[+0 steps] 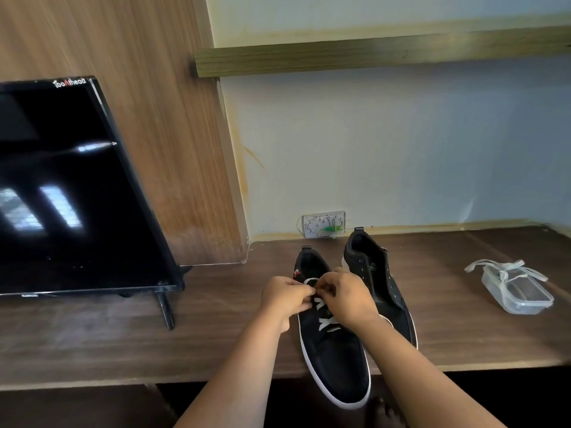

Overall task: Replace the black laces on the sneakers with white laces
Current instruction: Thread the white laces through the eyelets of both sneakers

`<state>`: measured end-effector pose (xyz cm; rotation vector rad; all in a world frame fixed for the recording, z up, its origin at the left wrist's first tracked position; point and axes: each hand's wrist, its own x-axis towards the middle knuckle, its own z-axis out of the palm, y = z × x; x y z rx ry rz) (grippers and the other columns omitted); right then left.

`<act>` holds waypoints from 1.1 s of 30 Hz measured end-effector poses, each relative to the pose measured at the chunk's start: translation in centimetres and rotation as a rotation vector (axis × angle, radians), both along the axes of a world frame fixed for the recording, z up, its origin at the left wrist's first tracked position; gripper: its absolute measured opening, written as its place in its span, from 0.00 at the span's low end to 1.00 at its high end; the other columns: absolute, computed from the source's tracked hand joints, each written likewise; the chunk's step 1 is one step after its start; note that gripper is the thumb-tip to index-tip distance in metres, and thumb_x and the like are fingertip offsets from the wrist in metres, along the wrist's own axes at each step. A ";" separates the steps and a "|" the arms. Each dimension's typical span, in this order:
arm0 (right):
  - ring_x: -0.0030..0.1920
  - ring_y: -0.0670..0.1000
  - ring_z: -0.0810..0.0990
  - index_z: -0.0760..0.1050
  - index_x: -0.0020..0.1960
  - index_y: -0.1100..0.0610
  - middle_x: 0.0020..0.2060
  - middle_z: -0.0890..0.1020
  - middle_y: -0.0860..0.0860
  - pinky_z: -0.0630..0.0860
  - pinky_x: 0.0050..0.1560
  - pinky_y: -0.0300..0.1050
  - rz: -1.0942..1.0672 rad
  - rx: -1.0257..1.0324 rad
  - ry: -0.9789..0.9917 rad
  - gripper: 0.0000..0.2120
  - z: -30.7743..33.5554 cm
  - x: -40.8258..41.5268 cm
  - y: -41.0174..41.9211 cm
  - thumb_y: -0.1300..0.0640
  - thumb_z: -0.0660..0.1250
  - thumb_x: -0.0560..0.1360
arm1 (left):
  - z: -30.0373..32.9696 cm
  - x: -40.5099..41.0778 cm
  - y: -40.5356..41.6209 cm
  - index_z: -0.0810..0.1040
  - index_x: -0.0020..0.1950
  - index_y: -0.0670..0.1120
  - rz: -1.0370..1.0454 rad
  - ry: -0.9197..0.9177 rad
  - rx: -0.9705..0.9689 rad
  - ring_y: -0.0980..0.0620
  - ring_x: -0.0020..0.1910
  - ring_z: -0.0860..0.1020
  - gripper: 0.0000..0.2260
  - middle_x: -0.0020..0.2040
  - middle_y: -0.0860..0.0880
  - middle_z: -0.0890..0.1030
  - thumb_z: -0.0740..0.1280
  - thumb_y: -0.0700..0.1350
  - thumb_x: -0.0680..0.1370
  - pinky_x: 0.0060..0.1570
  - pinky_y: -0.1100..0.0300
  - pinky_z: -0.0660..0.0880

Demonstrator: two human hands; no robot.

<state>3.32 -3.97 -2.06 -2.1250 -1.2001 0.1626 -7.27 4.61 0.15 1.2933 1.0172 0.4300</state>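
Observation:
Two black sneakers with white soles stand on the brown wooden table (216,329). The near sneaker (333,362) carries a white lace (328,323) crossed through its eyelets, and its toe hangs over the table's front edge. Over its upper eyelets my left hand (285,296) and my right hand (347,296) meet, each pinching that lace with curled fingers. The far sneaker (375,273) lies beside it on the right with bare eyelets. A second white lace (506,268) is draped over a clear plastic container (522,296) at the right.
A black flat-screen TV (71,193) on a stand fills the table's left side. A white wall socket (323,224) sits at the wall behind the sneakers. A wooden shelf (370,55) runs along the wall above.

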 end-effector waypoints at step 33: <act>0.55 0.51 0.68 0.78 0.50 0.44 0.47 0.73 0.45 0.71 0.52 0.49 -0.038 -0.090 -0.007 0.04 0.0 0.7 -0.4 0.49 0.67 0.76 | -1.6 -0.2 0.9 0.78 0.44 0.44 -0.385 0.387 0.718 0.43 0.46 0.77 0.10 0.41 0.46 0.77 0.64 0.49 0.80 0.43 0.55 0.71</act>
